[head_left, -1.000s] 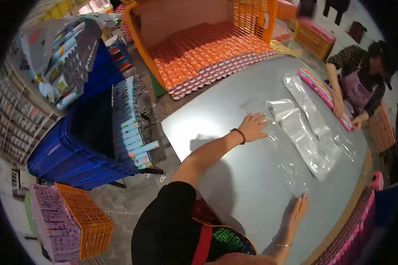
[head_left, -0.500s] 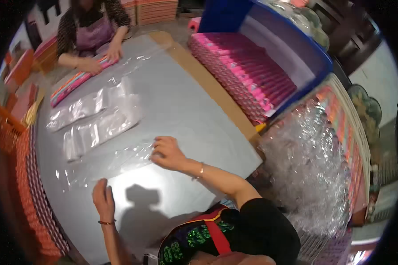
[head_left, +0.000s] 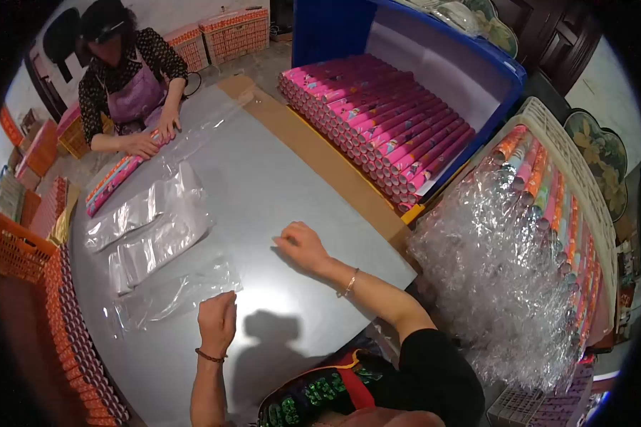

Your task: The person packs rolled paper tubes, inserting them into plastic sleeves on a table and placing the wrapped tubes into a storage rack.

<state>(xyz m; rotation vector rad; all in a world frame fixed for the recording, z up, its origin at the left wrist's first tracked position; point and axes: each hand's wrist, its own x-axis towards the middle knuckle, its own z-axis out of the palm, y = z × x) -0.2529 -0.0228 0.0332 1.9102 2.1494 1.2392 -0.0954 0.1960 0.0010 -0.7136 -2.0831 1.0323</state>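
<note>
In the head view, the clear film (head_left: 171,293) lies flat on the surface (head_left: 299,178), ahead of the left hand (head_left: 218,322) and mostly to its left. Its long axis runs aslant across the view, the right end farther from the person's body than the left. The left hand is the nearer one: its curled fingers sit right at the film's near edge, by its right end. Whether they touch or pinch that edge, I cannot tell.

The right hand (head_left: 303,247) is well apart from the film, out to its right and a little farther forward, over bare metal. Its fingers are bent in toward the palm, pointing left; their undersides are hidden, so I cannot tell whether anything is between them.

Just beyond the film lies a pale stack (head_left: 167,245) of folded plastic, with a second stack (head_left: 124,222) next to it, both slanting much as the film does. Farther off, a co-worker (head_left: 139,89) has both hands on a colourful bundle (head_left: 110,188). Pink tubes (head_left: 377,132) fill the blue crate (head_left: 332,32) past the surface's far-right edge.
</note>
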